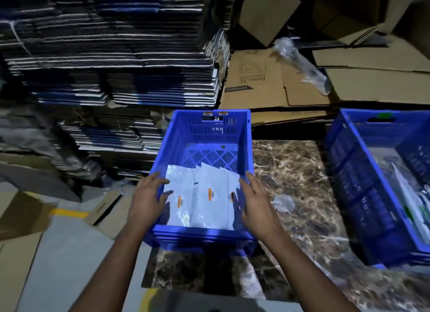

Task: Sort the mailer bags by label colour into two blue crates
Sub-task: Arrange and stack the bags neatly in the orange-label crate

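Observation:
A blue crate (204,130) stands at the left end of a marbled table (293,176), with orange stickers on its far rim. Several white mailer bags (202,195) with orange labels lie flat in its near half. My left hand (147,195) grips the crate's left wall, fingers hooked over the rim. My right hand (254,202) grips the right wall the same way, fingertips inside next to the bags. A second blue crate (358,195) stands at the right, with a green sticker on its rim and bags with green labels (407,212), partly cut off by the frame edge.
Tall stacks of flattened cartons (116,55) rise to the left and behind. Brown cardboard sheets (263,83) and a roll of clear bubble wrap (302,65) lie behind the table. The left crate overhangs the table's left edge above a grey floor (58,253) with yellow lines.

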Action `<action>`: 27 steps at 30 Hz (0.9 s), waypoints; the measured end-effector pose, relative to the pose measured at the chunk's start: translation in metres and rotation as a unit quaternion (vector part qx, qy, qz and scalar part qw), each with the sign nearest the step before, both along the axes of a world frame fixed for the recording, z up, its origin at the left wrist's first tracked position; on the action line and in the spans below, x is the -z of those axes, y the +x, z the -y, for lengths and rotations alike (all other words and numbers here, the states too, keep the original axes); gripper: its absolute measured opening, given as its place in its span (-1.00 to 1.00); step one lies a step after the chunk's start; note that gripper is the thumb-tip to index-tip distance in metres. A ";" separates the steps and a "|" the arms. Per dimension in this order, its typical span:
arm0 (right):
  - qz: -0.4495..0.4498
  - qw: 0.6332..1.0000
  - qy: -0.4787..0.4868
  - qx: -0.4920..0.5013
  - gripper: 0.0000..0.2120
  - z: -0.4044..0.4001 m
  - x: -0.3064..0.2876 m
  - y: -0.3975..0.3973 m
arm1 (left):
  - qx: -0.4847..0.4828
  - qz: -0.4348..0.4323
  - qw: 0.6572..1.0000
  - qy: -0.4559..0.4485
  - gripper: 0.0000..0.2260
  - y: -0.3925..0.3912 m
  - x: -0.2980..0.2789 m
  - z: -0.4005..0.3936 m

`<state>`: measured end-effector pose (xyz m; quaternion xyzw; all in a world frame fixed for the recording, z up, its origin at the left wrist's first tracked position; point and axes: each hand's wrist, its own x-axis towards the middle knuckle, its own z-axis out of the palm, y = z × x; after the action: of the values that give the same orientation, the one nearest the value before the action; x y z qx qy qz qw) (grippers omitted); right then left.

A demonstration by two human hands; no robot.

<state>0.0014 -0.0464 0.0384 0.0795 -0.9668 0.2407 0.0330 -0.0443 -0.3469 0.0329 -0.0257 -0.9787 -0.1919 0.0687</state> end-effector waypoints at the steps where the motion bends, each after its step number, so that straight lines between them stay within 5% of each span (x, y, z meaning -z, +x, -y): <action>1: 0.014 1.000 0.011 -0.016 -0.35 0.001 -0.001 0.000 | 0.000 0.007 1.000 -0.004 -0.70 0.001 0.001 -0.002; 4: 0.039 0.998 0.028 -0.037 -0.19 0.000 -0.003 0.002 | 0.002 0.016 1.000 -0.023 -0.69 0.004 0.006 -0.007; 10: 0.053 0.997 0.051 -0.012 -0.21 -0.036 0.000 0.019 | -0.022 0.015 0.999 0.047 -0.47 0.010 0.002 -0.028; 15: 0.053 0.995 0.088 0.016 -0.20 -0.088 0.010 0.043 | 0.025 -0.006 0.995 0.101 -0.57 0.026 -0.005 -0.082; 19: 0.023 0.987 0.137 0.074 -0.14 -0.133 0.020 0.060 | 0.059 0.035 0.995 0.075 -0.42 0.027 0.011 -0.123; 23: -0.001 0.978 0.182 0.105 -0.13 -0.170 0.026 0.068 | 0.120 -0.035 0.990 0.061 -0.43 0.038 0.026 -0.162; 27: -0.037 0.966 0.229 0.113 -0.26 -0.178 0.025 0.062 | 0.114 -0.031 0.993 0.022 -0.28 0.036 0.033 -0.174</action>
<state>0.0636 0.1311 0.0139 -0.0158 -0.9970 0.0042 0.0762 -0.0082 -0.1726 0.0000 -0.1411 -0.9623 -0.2192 0.0773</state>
